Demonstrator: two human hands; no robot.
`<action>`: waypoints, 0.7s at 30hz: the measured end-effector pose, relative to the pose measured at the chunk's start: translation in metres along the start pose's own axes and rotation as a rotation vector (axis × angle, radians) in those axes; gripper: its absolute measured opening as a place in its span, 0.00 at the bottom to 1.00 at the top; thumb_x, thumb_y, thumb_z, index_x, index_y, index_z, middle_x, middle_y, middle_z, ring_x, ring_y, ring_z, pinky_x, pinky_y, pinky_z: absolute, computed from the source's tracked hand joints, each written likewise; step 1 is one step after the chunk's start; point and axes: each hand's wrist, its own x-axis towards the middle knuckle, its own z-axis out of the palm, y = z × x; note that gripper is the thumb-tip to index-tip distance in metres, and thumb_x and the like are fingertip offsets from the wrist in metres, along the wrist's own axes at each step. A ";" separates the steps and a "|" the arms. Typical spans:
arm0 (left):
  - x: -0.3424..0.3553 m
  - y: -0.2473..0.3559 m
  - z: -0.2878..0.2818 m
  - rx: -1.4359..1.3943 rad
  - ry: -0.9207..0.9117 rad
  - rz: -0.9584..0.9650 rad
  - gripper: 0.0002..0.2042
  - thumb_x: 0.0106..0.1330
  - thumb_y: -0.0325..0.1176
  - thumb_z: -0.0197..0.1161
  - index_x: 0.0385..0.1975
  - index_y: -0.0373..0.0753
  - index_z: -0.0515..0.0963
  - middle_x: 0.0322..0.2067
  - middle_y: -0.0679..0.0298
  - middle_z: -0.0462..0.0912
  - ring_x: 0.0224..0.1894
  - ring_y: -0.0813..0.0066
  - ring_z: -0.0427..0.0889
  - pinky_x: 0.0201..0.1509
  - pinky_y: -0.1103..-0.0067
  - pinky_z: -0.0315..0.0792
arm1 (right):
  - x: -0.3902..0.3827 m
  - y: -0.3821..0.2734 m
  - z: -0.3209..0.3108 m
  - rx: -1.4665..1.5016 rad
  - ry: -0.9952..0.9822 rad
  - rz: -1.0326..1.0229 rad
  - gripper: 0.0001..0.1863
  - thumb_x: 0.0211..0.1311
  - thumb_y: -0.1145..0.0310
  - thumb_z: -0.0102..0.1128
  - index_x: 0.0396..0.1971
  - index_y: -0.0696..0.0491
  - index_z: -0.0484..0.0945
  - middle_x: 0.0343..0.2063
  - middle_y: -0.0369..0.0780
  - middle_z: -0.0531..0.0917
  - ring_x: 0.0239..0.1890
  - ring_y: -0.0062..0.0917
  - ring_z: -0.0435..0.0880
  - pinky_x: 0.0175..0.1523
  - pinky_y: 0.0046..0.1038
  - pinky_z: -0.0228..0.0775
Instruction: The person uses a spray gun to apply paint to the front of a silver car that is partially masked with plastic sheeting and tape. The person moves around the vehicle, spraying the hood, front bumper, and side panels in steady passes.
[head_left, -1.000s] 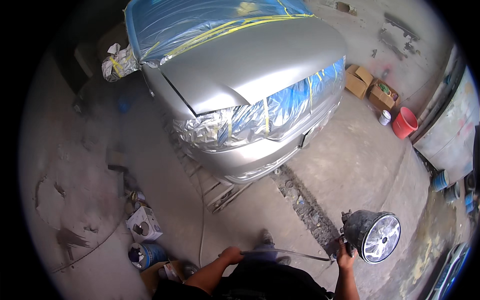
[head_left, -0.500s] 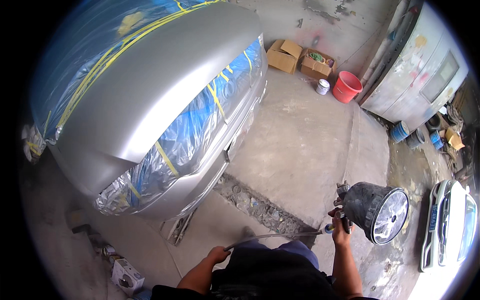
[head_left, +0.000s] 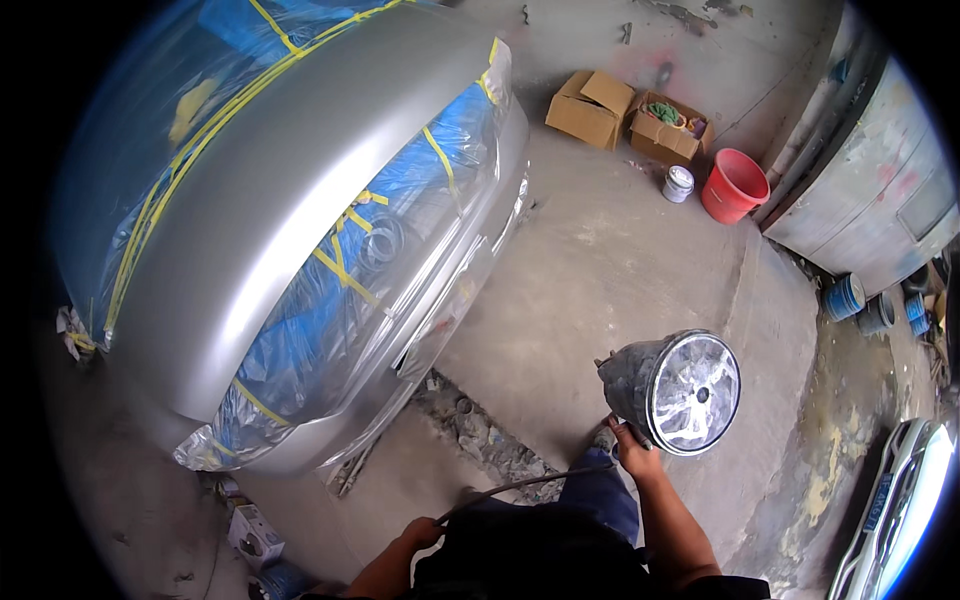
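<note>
My right hand (head_left: 640,457) is closed around the handle of a spray gun, which is mostly hidden under its large dark paint cup (head_left: 632,385). The cup's round, paint-smeared lid (head_left: 695,392) faces up toward me. My left hand (head_left: 424,533) grips a thin air hose (head_left: 520,484) that runs across my front to the gun. At the left stands a vehicle with a smooth silver-grey painted panel (head_left: 265,240). Blue and clear plastic film (head_left: 300,350), held by yellow masking tape (head_left: 345,275), covers the areas beside the panel. Both hands are apart from the vehicle.
By the far wall are two cardboard boxes (head_left: 590,108), a small white can (head_left: 678,184) and a red bucket (head_left: 724,205). Blue pails (head_left: 844,297) stand near a grey door (head_left: 875,190). A rubble-filled trench (head_left: 485,440) crosses the floor. A white car (head_left: 900,510) stands lower right.
My right hand has brought the spray gun leftward, closer to my body, and the cup's lid now faces me more. The view has shifted; my left hand still holds the hose.
</note>
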 end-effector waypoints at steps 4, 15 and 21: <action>-0.029 0.073 0.005 -0.092 0.129 -0.079 0.20 0.58 0.50 0.54 0.33 0.38 0.80 0.33 0.48 0.81 0.40 0.49 0.79 0.44 0.63 0.72 | 0.099 -0.034 -0.013 0.486 -0.270 0.218 0.08 0.60 0.74 0.57 0.38 0.58 0.73 0.31 0.37 0.78 0.33 0.24 0.78 0.41 0.27 0.72; 0.013 0.232 -0.025 -0.212 0.166 -0.139 0.20 0.58 0.50 0.52 0.30 0.37 0.79 0.32 0.48 0.81 0.39 0.48 0.79 0.44 0.61 0.72 | 0.286 -0.009 0.033 0.454 -0.829 0.353 0.16 0.60 0.70 0.58 0.48 0.54 0.70 0.29 0.34 0.76 0.27 0.17 0.76 0.33 0.22 0.71; 0.063 0.259 -0.040 -0.311 0.126 -0.146 0.19 0.57 0.49 0.54 0.31 0.38 0.80 0.33 0.48 0.81 0.40 0.49 0.79 0.44 0.61 0.72 | 0.380 -0.008 0.022 0.264 -0.623 0.345 0.12 0.61 0.61 0.59 0.33 0.53 0.72 0.18 0.34 0.76 0.18 0.15 0.73 0.23 0.19 0.64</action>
